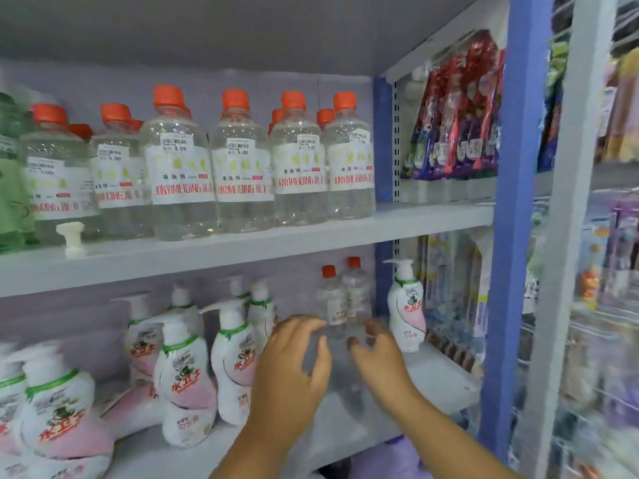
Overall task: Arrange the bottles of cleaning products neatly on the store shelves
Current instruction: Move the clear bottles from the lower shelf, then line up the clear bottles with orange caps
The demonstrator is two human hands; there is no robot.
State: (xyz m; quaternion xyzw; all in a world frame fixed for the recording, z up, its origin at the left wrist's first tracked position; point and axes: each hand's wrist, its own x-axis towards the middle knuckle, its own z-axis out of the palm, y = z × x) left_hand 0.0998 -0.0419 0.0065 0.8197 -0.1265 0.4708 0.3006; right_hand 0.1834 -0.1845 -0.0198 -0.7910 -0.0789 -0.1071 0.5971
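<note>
On the lower shelf (442, 371), my left hand (294, 368) and my right hand (378, 357) face each other with fingers loosely curled, a narrow gap between them. A blurred greyish, see-through patch fills that gap; I cannot tell whether it is a bottle or whether either hand holds it. Just behind the fingertips stand two small clear bottles with orange caps (333, 302). White-and-pink pump bottles (235, 361) crowd the shelf's left half, some tilted, and one more pump bottle (406, 305) stands alone at the right. The upper shelf carries a row of clear orange-capped bottles (242, 160).
A loose white pump head (72, 238) lies on the upper shelf's front edge (207, 254). Green bottles (10, 174) stand at the far left. A blue upright post (511, 236) bounds the shelves on the right, with packaged toothbrushes (456, 115) hanging beyond it.
</note>
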